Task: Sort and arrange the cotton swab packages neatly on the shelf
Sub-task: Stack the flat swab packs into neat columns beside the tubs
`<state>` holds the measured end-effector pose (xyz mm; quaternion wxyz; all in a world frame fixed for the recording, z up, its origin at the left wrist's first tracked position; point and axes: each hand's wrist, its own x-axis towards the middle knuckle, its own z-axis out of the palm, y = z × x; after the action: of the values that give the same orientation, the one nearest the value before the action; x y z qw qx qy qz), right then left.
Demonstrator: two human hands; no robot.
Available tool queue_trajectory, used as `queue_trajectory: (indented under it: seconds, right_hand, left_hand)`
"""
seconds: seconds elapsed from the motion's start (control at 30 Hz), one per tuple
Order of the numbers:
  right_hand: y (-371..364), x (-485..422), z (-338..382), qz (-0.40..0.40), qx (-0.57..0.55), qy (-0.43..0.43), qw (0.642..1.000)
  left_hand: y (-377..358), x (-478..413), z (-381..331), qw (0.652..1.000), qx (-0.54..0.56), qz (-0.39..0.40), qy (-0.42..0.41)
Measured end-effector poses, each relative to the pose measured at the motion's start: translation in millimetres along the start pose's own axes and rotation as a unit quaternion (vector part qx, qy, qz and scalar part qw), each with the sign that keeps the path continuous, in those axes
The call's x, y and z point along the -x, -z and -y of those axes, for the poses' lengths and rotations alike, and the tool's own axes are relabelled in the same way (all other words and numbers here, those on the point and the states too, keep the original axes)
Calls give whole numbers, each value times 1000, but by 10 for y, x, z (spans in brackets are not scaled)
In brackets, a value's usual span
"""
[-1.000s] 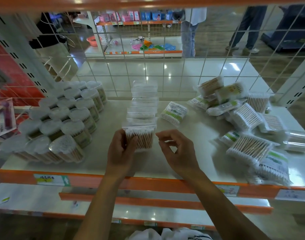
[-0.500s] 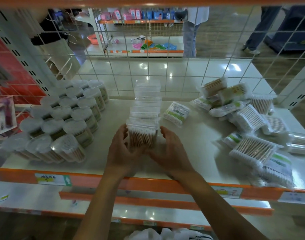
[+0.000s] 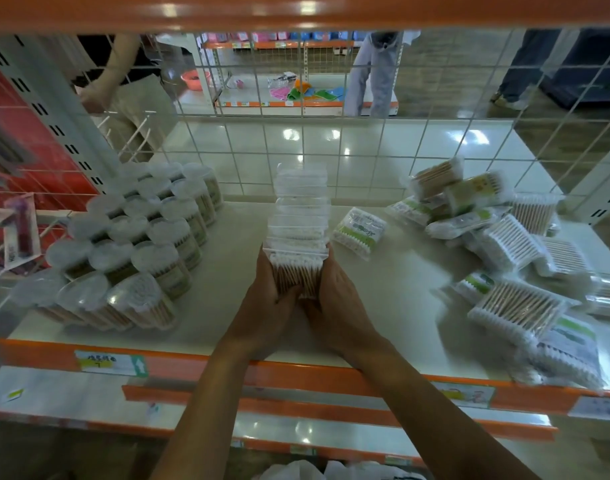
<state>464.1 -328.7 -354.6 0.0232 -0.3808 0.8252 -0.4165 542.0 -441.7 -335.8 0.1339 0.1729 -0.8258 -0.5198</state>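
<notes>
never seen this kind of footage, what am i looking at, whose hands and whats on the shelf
No robot here: these are a person's two bare hands, filmed by one wide-angle camera worn on the head, looking forward and down. The left hand and right hand clasp the front bag of cotton swabs from both sides, at the near end of a row of similar bags running back towards the wire grid. On the shelf, round tubs of swabs are packed together at the left, one green-labelled packet lies just right of the row, and a loose pile of packets sits at the right.

Fingers [image 3: 266, 273] perhaps partly behind package [image 3: 298, 277]
</notes>
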Motion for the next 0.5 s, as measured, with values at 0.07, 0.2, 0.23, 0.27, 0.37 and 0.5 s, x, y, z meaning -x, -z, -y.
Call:
queue_trajectory:
  seconds: [0.07,0.2,0.23,0.27,0.37,0.5]
  right_hand:
    - [-13,-13,-5,4,14,-7,1000]
    - [-52,-23,-40,13,30,-14,999]
    - [-49,-24,-43,10,27,-15,999]
    - [-47,-23,-48,7,19,-16,1000]
    - [-4,-20,-32,3,-10,-31,999]
    - [102,17,-15,16,-12,-36,999]
  left_hand:
    - [-11,-10,2,1000,16,4,2]
    - [-9,-17,15,1000,28,2,13]
    - [-17,-15,8,1000,23,-8,18]
    - [-27,-10,-11,999,21,-21,20]
    - [-68,9,-61,996,21,-80,20]
    - [-75,53,-129,986,0,-164,2]
